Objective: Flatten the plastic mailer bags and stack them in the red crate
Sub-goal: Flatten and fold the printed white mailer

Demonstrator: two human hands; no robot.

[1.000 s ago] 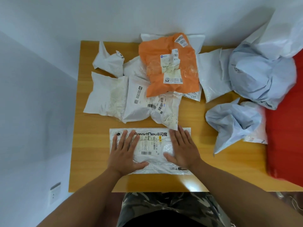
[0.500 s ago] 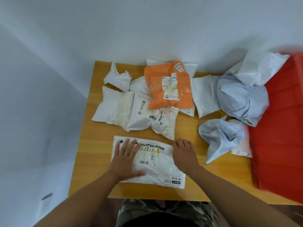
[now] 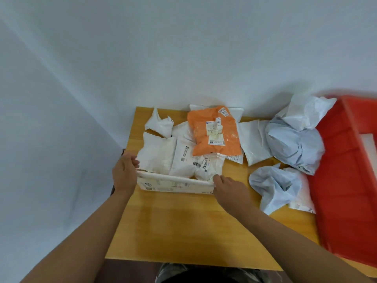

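Held mailer: white printed mailer (image 3: 175,183), lifted off the desk (image 3: 183,227) at its far edge, near edge low.
Left hand (image 3: 124,174): closed on the mailer's left end.
Right hand (image 3: 228,187): closed on the mailer's right end.
Pile: white mailers (image 3: 163,154) and orange mailer (image 3: 214,133) just behind the held mailer.
Crumpled grey bags (image 3: 293,146): right of pile, against the red crate (image 3: 346,180).
Open room: bare desk surface toward the near edge.
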